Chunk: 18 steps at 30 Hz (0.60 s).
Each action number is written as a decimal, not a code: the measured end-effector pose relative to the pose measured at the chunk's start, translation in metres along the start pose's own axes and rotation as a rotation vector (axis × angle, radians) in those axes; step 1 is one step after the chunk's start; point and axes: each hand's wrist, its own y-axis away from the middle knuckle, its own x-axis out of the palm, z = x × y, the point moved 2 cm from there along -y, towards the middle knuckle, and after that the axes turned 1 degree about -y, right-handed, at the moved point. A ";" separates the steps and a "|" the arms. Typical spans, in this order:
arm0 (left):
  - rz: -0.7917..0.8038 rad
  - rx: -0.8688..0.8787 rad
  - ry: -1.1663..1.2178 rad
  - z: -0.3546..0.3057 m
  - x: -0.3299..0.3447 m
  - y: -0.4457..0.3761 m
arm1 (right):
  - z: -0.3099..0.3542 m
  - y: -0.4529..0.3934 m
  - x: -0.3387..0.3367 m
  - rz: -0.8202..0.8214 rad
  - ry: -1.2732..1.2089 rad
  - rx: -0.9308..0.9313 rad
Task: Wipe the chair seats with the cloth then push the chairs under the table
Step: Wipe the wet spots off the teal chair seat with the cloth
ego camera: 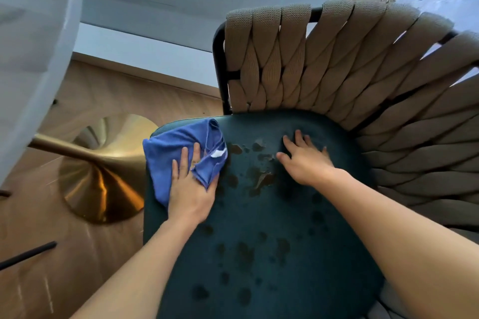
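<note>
A chair with a dark teal seat (272, 228) fills the middle of the view; the seat is worn, with brown patches and peeling spots. Its back (350, 80) is woven from thick beige straps on a black frame. A blue cloth (171, 147) lies crumpled on the seat's left edge. My left hand (190, 189) presses on the cloth, fingers straight on top and the thumb tucked against a fold. My right hand (303, 158) rests flat on the seat near the back, fingers spread, holding nothing.
A round white table top (31, 46) hangs over the left side, carried by a brass pedestal with a flared base (103, 184) on the wooden floor. Black chair legs (26, 255) show at the lower left. A pale wall runs behind.
</note>
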 end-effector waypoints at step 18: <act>0.067 -0.133 -0.014 -0.017 0.007 0.014 | -0.004 -0.003 -0.003 0.026 -0.047 -0.018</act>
